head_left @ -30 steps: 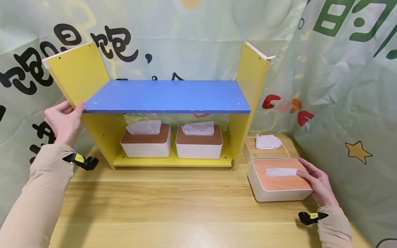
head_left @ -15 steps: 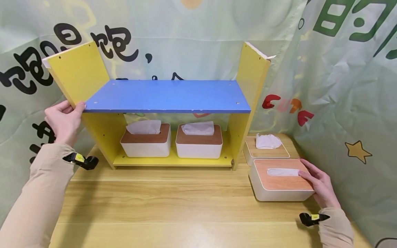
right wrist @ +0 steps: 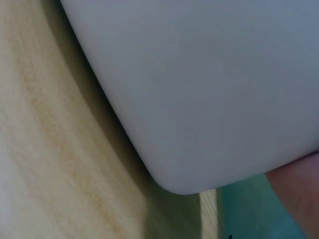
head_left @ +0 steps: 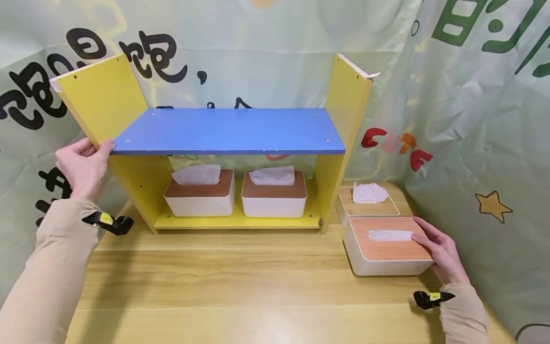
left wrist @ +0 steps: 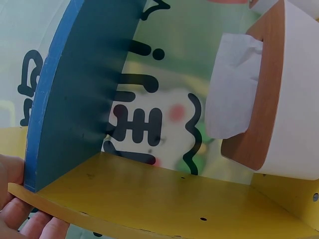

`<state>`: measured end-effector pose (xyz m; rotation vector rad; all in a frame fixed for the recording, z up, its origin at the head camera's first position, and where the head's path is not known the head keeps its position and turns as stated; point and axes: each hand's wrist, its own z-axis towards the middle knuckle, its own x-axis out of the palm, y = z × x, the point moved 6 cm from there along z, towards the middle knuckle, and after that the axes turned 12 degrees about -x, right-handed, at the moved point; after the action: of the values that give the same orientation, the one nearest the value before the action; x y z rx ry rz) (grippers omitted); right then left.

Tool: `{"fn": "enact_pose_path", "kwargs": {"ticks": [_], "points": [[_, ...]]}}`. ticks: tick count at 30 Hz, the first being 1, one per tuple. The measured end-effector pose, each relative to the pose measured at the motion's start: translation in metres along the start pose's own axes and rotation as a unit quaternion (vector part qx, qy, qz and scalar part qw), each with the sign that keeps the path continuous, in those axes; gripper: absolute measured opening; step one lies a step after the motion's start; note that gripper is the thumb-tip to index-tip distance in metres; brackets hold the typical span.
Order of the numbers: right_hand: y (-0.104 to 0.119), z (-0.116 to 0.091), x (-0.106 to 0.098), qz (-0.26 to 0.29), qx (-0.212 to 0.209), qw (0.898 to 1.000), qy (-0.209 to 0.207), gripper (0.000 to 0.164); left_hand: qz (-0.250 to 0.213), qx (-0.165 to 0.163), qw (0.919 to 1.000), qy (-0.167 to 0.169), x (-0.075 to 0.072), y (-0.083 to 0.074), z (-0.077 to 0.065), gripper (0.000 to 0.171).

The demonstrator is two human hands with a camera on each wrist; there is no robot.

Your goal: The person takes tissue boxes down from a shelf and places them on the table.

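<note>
While the left hand (head_left: 83,165) pinches the left edge of one shelf (head_left: 229,133) between thumb and fingers, the right hand (head_left: 444,249) grasps the right end of the front tissue box (head_left: 388,251), one of four; the rear box (head_left: 365,209) stands behind it on the counter (head_left: 240,282); the left inner box (head_left: 199,203) and right inner box (head_left: 273,203) sit inside, a narrow gap between; counter spreads wide before the shelf

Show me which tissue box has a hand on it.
The front box outside the shelf, at the right: the right hand holds it. No hand touches the back box behind it, or the left box and right box inside the shelf.
</note>
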<state>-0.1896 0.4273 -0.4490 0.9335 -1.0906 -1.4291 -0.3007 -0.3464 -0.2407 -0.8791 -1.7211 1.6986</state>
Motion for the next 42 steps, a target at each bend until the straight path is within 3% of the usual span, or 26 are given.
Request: {"fn": "enact_pose_path", "kwargs": {"ticks": [35,42], "points": [[-0.0005,0.003,0.0018,0.04,-0.036,0.998,0.011,0.052,0.001,0.0,1.0,0.0,-0.0009,-0.0015,-0.0015,0.047],[-0.0023,0.0017,0.0005,0.032,-0.024,0.999,0.008,0.053,0.026,0.009,0.9996,-0.007,-0.0006,-0.0022,-0.0002,0.048]]}}
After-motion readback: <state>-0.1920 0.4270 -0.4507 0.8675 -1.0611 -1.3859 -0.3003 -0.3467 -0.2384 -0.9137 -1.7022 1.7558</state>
